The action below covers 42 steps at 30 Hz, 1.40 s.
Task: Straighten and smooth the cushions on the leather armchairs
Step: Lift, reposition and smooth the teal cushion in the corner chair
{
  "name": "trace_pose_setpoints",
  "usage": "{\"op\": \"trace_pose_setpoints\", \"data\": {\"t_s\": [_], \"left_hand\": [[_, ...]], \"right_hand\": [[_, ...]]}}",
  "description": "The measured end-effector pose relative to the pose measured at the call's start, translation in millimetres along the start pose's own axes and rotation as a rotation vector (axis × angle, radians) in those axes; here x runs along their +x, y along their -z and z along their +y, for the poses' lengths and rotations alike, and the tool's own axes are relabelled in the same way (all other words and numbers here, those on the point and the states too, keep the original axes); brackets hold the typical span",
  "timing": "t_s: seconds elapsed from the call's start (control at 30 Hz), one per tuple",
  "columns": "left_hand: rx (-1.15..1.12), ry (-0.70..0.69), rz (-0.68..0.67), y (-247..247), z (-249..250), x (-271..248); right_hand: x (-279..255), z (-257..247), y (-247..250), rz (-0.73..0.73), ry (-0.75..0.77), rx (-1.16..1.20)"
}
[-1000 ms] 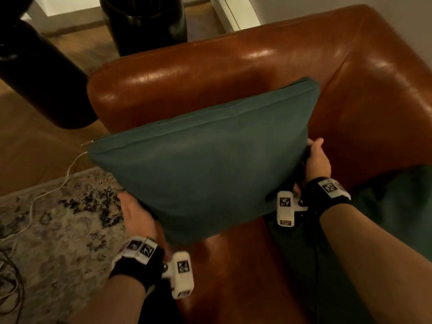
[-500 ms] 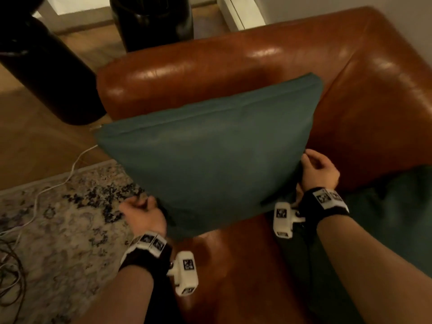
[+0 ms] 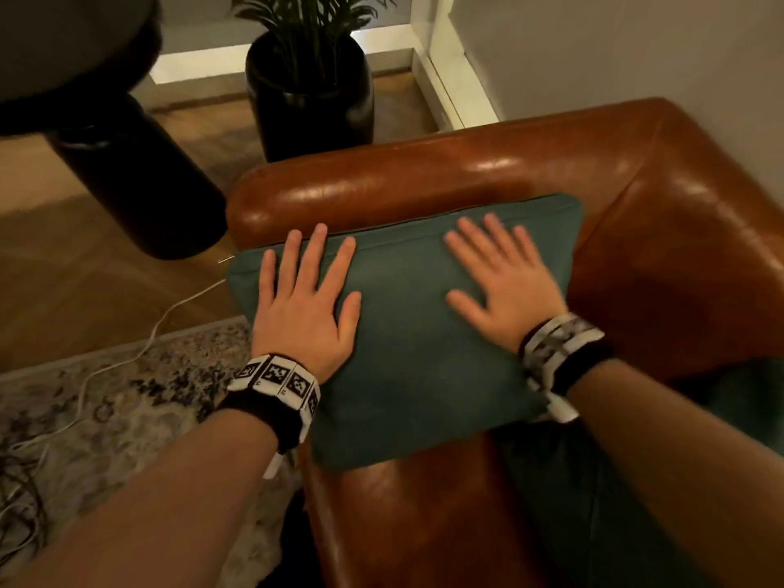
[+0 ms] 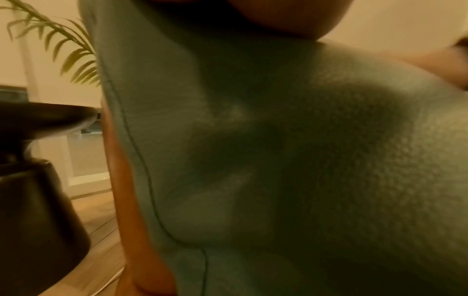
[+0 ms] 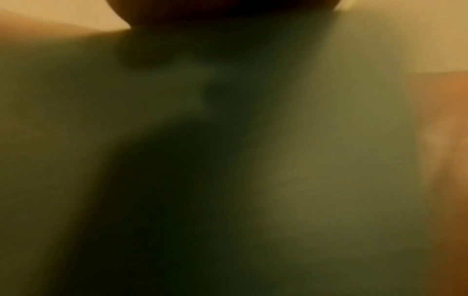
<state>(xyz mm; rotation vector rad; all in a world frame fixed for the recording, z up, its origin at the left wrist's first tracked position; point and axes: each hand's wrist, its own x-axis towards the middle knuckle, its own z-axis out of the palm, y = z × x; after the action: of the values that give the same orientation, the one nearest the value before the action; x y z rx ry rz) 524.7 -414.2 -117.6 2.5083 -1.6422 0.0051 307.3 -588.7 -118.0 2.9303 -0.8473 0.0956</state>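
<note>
Against the armrest (image 3: 424,180) of the leather armchair (image 3: 679,248), the teal cushion (image 3: 407,367) leans tilted, with the left hand (image 3: 303,305) and right hand (image 3: 502,286) both laid flat on its face, fingers spread and gripping nothing. The cushion's left corner overhangs the chair's front edge above the rug (image 3: 106,409) (both wrist views are too blurred to confirm contact). Uneven outward strokes could therefore push it off the seat, while excess pressure could leave palm dents rather than a smooth face.

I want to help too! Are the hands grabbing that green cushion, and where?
Nothing is grabbed. The left hand and right hand lie flat with straight fingers on the cushion's front face.
</note>
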Motion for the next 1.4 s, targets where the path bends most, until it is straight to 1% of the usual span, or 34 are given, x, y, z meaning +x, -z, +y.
{"op": "trace_pose_setpoints", "data": {"t_s": [0.07, 0.1, 0.17, 0.2, 0.23, 0.3, 0.33, 0.37, 0.43, 0.5, 0.6, 0.63, 0.7, 0.77, 0.83, 0.9, 0.93, 0.97, 1.0, 1.03, 1.07, 1.1, 1.13, 1.17, 1.23, 1.27, 1.3, 1.37, 1.4], "left_hand": [[-0.012, 0.011, -0.006, 1.4, 6.3, -6.0], [-0.018, 0.021, -0.004, 3.3, 8.6, -6.9], [-0.032, 0.055, -0.002, 9.2, 11.3, -6.8], [-0.041, 0.068, -0.001, 12.9, 12.6, -5.4], [-0.045, 0.077, -0.001, 16.8, 14.1, -2.5], [-0.038, 0.072, -0.013, 21.2, 17.7, 8.9], [-0.028, 0.064, -0.029, 21.9, 19.6, 15.8], [-0.014, 0.057, -0.05, 21.8, 20.6, 22.0], [0.03, 0.025, -0.074, 21.9, 18.1, 31.1], [0.061, -0.026, -0.053, 22.2, 11.9, 32.9], [0.073, -0.094, 0.022, 22.3, 8.4, 29.9], [0.072, -0.103, 0.028, 21.6, 8.1, 28.6], [0.064, -0.098, 0.016, 20.2, 2.6, 25.4], [0.07, -0.043, -0.018, 21.7, -14.7, 20.8], [0.097, 0.002, -0.048, 23.1, -38.1, 14.6], [0.122, 0.008, -0.027, 24.4, -57.2, 9.8], [0.074, 0.041, -0.016, 24.0, -65.4, 8.0], [-0.033, 0.08, -0.002, 22.7, -71.3, 4.8], [-0.194, 0.124, 0.013, 20.4, -76.1, -0.6], [-0.392, 0.204, -0.006, 12.5, -83.5, -10.1], [-0.598, 0.32, -0.001, 9.0, -86.1, -20.9], [-0.758, 0.453, 0.013, 3.2, -85.8, -34.6], [-0.874, 0.561, 0.015, -4.8, -81.8, -48.6], [-0.934, 0.619, -0.01, -12.4, -74.0, -60.6], [-0.962, 0.646, -0.077, -25.2, -50.4, -72.6], [-0.992, 0.672, -0.055, -29.8, -40.6, -72.0], [-1.012, 0.75, -0.005, -30.9, -30.6, -67.6], [-1.012, 0.895, 0.151, -31.2, -22.1, -55.5], [-1.0, 0.923, 0.217, -27.8, -18.6, -48.5]], "right_hand": [[0.8, 28.5, 6.0, -0.065, -0.17, -0.005], [1.0, 36.1, 7.3, -0.084, -0.225, 0.0], [4.5, 35.8, 11.4, -0.091, -0.293, 0.003], [5.9, 28.9, 14.8, -0.066, -0.3, 0.0], [8.1, 19.0, 18.8, -0.034, -0.276, 0.008], [17.5, -4.2, 22.3, 0.002, -0.125, 0.056], [23.9, -15.2, 22.4, -0.006, -0.04, 0.074], [31.4, -23.4, 21.7, -0.019, 0.01, 0.091], [48.0, -23.2, 22.2, -0.038, 0.004, 0.133], [56.9, -7.9, 23.3, -0.035, -0.023, 0.149], [58.7, 5.2, 24.3, 0.048, 0.04, 0.132], [59.0, 5.4, 23.0, 0.049, 0.061, 0.141], [56.9, 7.4, 22.0, 0.031, 0.073, 0.148], [47.4, 26.8, 22.4, 0.019, 0.033, 0.126], [30.0, 63.4, 18.4, -0.034, -0.043, 0.088], [12.6, 95.4, 12.7, -0.137, -0.179, 0.055], [7.4, 105.6, 10.6, -0.173, -0.289, 0.081], [4.0, 112.7, 7.2, -0.184, -0.412, 0.159], [0.3, 114.5, 5.5, -0.168, -0.538, 0.312], [-4.1, 113.8, 4.3, -0.113, -0.659, 0.519], [-9.4, 108.8, 3.3, -0.032, -0.78, 0.721], [-15.9, 100.5, 1.8, 0.041, -0.889, 0.878], [-23.0, 88.2, 1.9, 0.071, -0.972, 0.981], [-29.0, 75.7, -1.7, 0.08, -1.01, 1.071], [-37.6, 55.5, -13.1, 0.139, -1.054, 1.242], [-38.1, 48.6, -16.7, 0.207, -1.101, 1.281], [-36.7, 47.1, -20.3, 0.264, -1.137, 1.252], [-31.7, 50.9, -19.7, 0.352, -1.188, 1.118], [-30.5, 53.2, -18.6, 0.397, -1.206, 1.09]]}}
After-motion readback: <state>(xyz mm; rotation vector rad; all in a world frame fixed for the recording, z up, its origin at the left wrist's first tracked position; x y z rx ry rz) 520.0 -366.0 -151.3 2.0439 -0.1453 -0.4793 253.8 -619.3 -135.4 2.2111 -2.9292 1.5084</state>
